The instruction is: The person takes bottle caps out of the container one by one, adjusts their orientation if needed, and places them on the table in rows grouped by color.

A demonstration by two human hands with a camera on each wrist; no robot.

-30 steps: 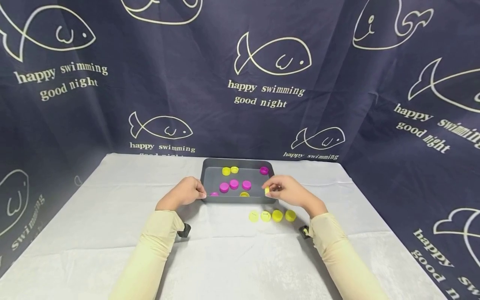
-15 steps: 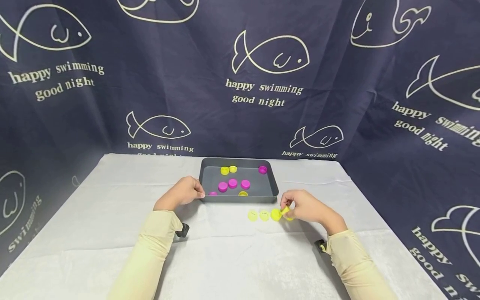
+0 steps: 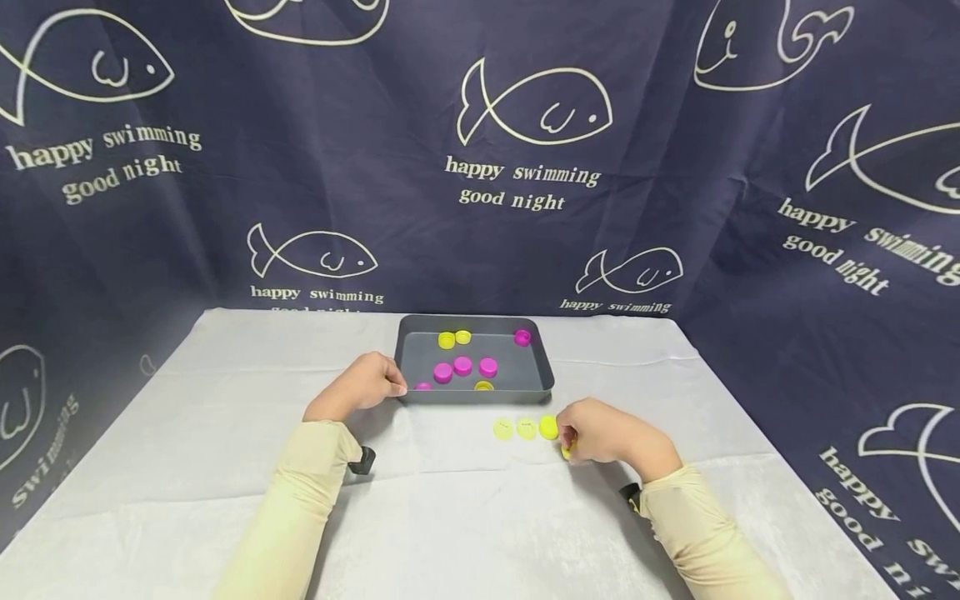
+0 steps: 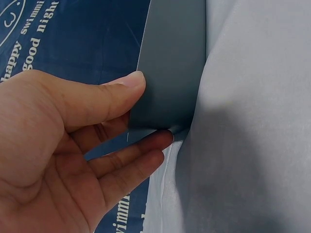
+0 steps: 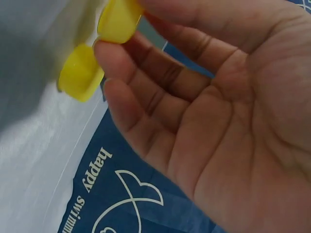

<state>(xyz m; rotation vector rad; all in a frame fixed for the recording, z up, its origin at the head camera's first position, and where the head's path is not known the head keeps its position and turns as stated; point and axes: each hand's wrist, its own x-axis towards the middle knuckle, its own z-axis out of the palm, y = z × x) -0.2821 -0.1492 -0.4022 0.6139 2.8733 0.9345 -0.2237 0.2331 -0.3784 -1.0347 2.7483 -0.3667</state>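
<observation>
My left hand [image 3: 369, 382] pinches the near left corner of a dark grey tray [image 3: 472, 397]; the left wrist view shows the thumb on the tray wall [image 4: 170, 68] and fingers behind it. My right hand [image 3: 609, 432] is in front of the tray's right end, low over the table. Between its thumb and fingers it pinches a yellow bottle cap [image 5: 119, 20], and another yellow cap [image 5: 80, 73] stands on the cloth beside the fingertips. Left of this hand, yellow caps [image 3: 527, 428] lie in a row; the hand hides the row's right end.
Inside the tray are several magenta caps [image 3: 462, 365] and a few yellow caps [image 3: 447, 340]. A white cloth [image 3: 450, 517] covers the table. Dark blue fabric [image 3: 420, 167] printed with fish hangs behind it and at the sides.
My right hand has moved from the tray's right end, with a yellow cap, down toward me to the right end of the row. The left hand has kept its grip on the tray corner.
</observation>
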